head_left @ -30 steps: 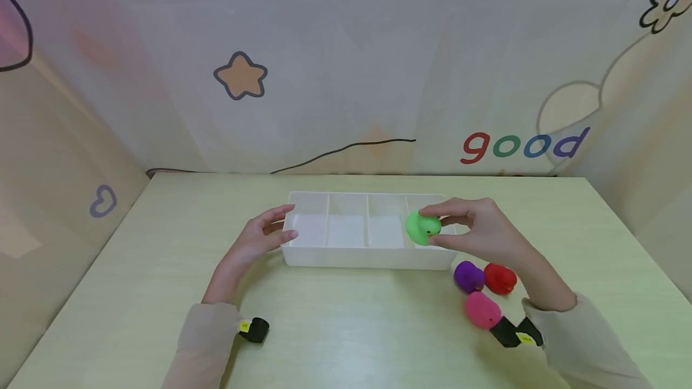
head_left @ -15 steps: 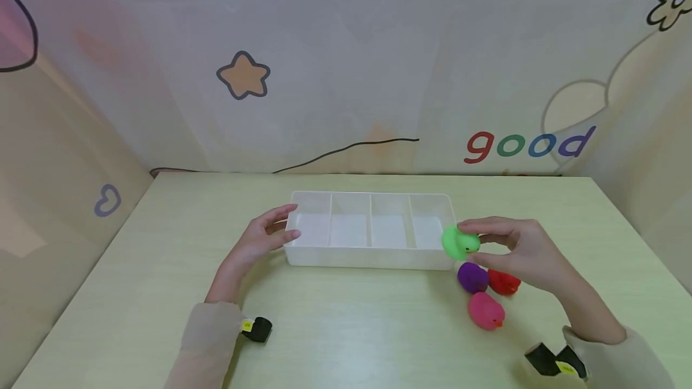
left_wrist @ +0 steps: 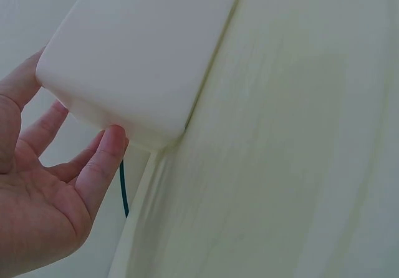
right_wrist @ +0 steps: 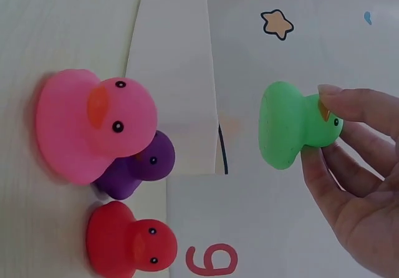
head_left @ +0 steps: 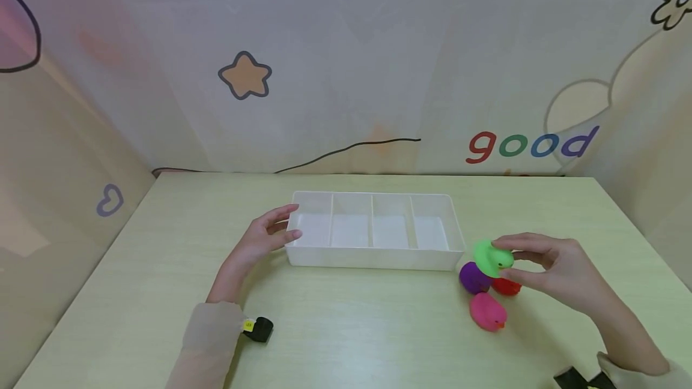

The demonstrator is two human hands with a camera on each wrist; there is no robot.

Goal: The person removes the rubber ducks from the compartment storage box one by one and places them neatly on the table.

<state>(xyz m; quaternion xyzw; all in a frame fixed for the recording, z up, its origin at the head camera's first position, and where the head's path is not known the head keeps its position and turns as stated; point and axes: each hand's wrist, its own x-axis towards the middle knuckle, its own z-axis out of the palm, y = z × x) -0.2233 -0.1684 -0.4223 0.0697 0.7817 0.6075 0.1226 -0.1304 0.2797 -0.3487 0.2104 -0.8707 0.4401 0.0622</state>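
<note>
A pink duck [head_left: 486, 311], a purple duck [head_left: 473, 278] and a red duck [head_left: 507, 286] sit clustered on the desk [head_left: 378, 329] toward its right edge. On the wall behind are a star [head_left: 244, 75] and the word "good" [head_left: 532, 144].

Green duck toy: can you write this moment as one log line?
right hand: pinches green rubber duck above purple, red, pink ducks | left hand: touches white plastic divided tray end | tray: holds nothing
</note>
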